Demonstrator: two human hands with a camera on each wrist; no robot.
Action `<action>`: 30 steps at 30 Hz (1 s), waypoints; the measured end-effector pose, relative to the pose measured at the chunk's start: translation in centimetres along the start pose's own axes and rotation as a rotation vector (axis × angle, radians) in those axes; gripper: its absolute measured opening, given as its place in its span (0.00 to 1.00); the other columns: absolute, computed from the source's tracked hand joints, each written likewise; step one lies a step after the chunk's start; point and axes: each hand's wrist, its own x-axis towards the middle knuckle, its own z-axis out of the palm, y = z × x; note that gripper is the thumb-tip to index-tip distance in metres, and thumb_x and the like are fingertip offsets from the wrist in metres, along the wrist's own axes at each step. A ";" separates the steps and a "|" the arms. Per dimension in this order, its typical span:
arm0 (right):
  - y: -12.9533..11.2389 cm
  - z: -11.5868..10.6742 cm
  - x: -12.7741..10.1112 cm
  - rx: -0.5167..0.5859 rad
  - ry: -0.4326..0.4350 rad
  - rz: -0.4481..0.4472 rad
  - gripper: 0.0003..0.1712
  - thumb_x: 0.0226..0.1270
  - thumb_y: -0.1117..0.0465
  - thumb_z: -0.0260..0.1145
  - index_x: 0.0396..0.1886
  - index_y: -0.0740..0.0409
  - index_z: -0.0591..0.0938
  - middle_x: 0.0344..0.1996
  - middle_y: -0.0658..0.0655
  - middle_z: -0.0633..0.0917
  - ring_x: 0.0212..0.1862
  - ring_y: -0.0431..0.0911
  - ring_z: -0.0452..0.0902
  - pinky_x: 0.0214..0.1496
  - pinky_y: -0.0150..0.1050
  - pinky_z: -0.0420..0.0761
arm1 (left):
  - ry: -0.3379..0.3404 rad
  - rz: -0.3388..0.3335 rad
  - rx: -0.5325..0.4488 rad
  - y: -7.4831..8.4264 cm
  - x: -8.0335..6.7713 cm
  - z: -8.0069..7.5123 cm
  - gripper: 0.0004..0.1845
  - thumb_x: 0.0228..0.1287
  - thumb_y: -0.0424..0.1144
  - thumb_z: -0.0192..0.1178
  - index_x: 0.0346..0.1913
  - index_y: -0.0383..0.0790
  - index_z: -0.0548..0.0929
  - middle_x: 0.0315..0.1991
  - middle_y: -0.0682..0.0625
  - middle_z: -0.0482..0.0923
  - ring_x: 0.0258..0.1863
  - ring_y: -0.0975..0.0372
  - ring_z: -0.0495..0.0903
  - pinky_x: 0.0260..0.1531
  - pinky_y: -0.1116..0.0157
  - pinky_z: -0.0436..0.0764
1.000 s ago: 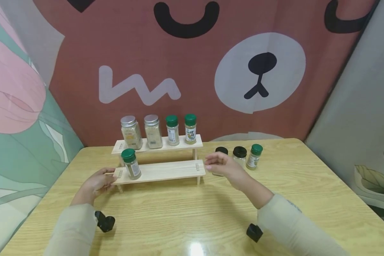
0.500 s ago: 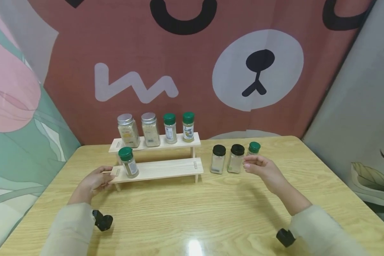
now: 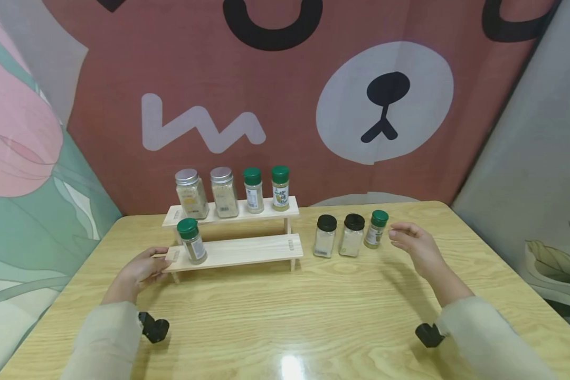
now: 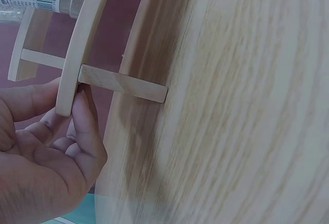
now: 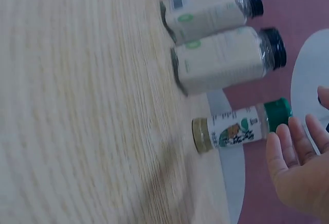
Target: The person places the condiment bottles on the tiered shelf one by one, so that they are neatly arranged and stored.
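My left hand (image 3: 142, 270) pinches the left end of the lower shelf of a two-tier wooden rack (image 3: 247, 250), thumb above and fingers beneath, as the left wrist view shows. On that shelf's left end stands a green-capped spice jar (image 3: 196, 246). My right hand (image 3: 419, 248) holds nothing; its fingers are loosely bent just right of another green-capped spice jar (image 5: 234, 129) standing on the table. Left of that jar are two black-capped jars (image 3: 325, 237) with pale contents. In the right wrist view the fingers (image 5: 303, 142) appear close to the green cap; contact cannot be told.
The rack's upper tier holds two silver-lidded jars (image 3: 192, 196) and two green-capped jars (image 3: 281, 191). The wooden table (image 3: 266, 322) meets a patterned curtain (image 3: 209, 68) behind the rack and a grey curtain (image 3: 518, 126) at the right.
My right hand has moved right, from beside the rack past the black-capped jars to the far side of the green-capped one. My left hand keeps its hold on the shelf.
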 end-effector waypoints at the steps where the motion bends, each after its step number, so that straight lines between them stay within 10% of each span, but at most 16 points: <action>1: 0.1 -0.2 0.2 -0.007 0.009 0.005 0.16 0.59 0.59 0.59 0.44 0.60 0.69 0.37 0.47 0.73 0.40 0.36 0.71 0.45 0.30 0.70 | 0.001 -0.001 -0.004 0.0 0.1 0.0 0.26 0.60 0.28 0.46 0.59 0.28 0.50 0.36 0.47 0.64 0.26 0.65 0.69 0.29 0.68 0.72; 17: 1.8 -0.9 3.2 -0.132 0.023 0.058 0.37 0.60 0.58 0.58 0.60 0.73 0.52 0.50 0.63 0.63 0.40 0.33 0.66 0.52 0.34 0.66 | -0.010 0.015 -0.019 -0.2 0.1 0.0 0.27 0.59 0.27 0.47 0.59 0.26 0.49 0.38 0.46 0.64 0.27 0.65 0.71 0.30 0.67 0.72; 30: 2.5 0.4 4.3 -0.157 0.031 0.088 0.36 0.61 0.59 0.56 0.61 0.73 0.52 0.54 0.68 0.60 0.55 0.56 0.57 0.57 0.46 0.59 | 0.016 0.008 -0.048 -0.2 -0.1 0.2 0.27 0.59 0.26 0.46 0.59 0.27 0.49 0.37 0.46 0.64 0.26 0.65 0.71 0.28 0.69 0.72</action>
